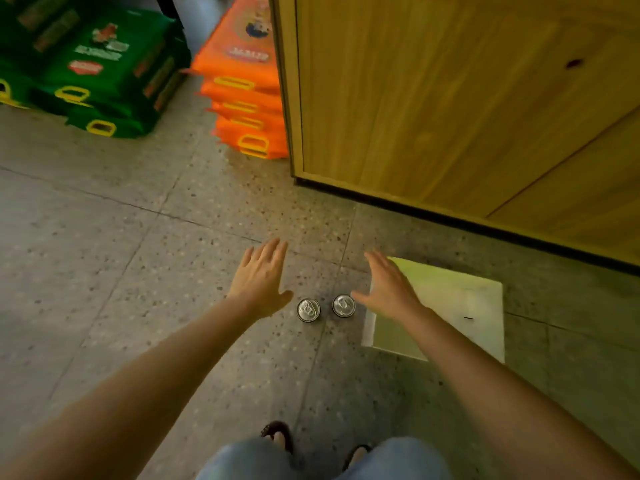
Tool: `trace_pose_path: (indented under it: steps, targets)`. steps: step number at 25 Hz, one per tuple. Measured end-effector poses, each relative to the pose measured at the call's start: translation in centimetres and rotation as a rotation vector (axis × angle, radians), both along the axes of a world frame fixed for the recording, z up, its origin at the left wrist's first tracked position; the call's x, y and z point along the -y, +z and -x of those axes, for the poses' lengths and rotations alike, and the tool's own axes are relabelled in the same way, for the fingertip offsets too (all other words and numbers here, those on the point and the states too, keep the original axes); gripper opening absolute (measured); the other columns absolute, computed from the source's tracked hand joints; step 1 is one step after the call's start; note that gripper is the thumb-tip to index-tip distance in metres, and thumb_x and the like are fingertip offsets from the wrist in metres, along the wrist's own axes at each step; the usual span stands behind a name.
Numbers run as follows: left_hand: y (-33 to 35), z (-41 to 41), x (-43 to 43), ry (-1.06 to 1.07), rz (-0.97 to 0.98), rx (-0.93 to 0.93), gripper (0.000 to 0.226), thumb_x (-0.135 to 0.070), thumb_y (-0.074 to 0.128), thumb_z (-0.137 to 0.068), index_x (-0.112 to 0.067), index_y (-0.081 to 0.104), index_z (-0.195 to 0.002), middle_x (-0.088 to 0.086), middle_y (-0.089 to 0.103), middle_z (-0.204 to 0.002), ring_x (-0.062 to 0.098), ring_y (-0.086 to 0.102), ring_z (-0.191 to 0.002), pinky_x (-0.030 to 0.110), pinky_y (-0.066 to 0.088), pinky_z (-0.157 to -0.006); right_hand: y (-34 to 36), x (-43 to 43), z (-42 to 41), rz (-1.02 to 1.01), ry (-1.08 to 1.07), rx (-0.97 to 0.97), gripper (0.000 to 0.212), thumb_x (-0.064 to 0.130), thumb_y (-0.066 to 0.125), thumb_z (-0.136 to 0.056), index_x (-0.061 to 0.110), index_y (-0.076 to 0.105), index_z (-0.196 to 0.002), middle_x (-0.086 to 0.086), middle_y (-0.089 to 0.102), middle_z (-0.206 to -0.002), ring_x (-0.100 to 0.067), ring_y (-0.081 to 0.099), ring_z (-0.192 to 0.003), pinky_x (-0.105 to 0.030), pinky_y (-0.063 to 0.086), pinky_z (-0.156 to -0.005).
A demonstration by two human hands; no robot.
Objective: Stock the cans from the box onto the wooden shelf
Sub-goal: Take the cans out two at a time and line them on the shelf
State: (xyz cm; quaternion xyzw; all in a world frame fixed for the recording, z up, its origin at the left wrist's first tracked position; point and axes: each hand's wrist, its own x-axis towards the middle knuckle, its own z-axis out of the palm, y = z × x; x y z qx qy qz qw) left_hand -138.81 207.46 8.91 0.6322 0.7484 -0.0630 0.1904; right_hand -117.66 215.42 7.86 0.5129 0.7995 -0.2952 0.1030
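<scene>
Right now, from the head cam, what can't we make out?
- Wooden unit: shelves are cut off by the top and right edges.
- Box: partly behind the right hand; contents indiscernible.
- Two cans: only lids show; labels are hidden.
- Orange bags: print is blurred.

green bags [104, 57]: white and red label patches, blurred, unreadable
orange bags [242, 53]: round logo with a line of lettering under it, upside down, too blurred to read
can tops [308, 310]: embossing, illegible
pale sheet [450, 299]: short dark mark, not text
</scene>
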Motion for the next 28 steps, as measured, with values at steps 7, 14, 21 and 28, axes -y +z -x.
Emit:
trace_pose_path:
  steps: [7, 14, 21, 28]
  targets:
    - [-15.7, -1.4, 1.6, 0.044, 0.104, 0.251, 0.107, -0.056, 0.069, -0.068, -0.016, 0.009, -0.147, 0.004, 0.016, -0.156, 0.025, 0.02, -0.142, 0.039, 0.017, -0.119, -14.2, 0.2, -0.8, 0.104, 0.203, 0.02, 0.101, 0.043, 0.072, -0.07, 0.017, 0.011, -0.146, -0.002, 0.017, -0.155, -0.021, 0.02, -0.142, -0.034, 0.024, -0.113]
    - [-21.0, -3.5, 2.0, 0.147, 0.021, 0.431, 0.082, -0.043, 0.081, -0.06, -0.013, 0.038, -0.123, 0.008, 0.059, -0.122, 0.025, 0.059, -0.103, 0.033, 0.05, -0.082, -20.2, 1.2, 0.0, -0.035, 0.154, -0.017, 0.092, 0.043, 0.079, -0.06, 0.021, 0.031, -0.135, -0.003, 0.044, -0.141, -0.026, 0.047, -0.124, -0.036, 0.041, -0.097]
    - [-17.7, -4.0, 0.8, 0.362, -0.115, 0.562, 0.057, -0.034, 0.084, -0.058, -0.017, 0.05, -0.101, -0.004, 0.064, -0.091, 0.014, 0.061, -0.08, 0.011, 0.038, -0.053, -16.5, -0.1, -0.5, 0.067, -0.158, -0.235, 0.067, 0.041, 0.084, -0.051, 0.023, 0.049, -0.106, -0.002, 0.066, -0.107, -0.023, 0.062, -0.097, -0.04, 0.053, -0.078]
    - [5.5, -3.4, -2.2, 0.326, -0.181, 0.593, 0.06, -0.033, 0.086, -0.053, -0.017, 0.055, -0.103, -0.005, 0.064, -0.093, 0.014, 0.061, -0.084, 0.024, 0.048, -0.069, 6.0, -2.0, -1.8, 0.142, -0.303, -0.407, 0.063, 0.041, 0.084, -0.042, 0.028, 0.056, -0.098, 0.007, 0.067, -0.099, -0.016, 0.063, -0.091, -0.045, 0.054, -0.081]
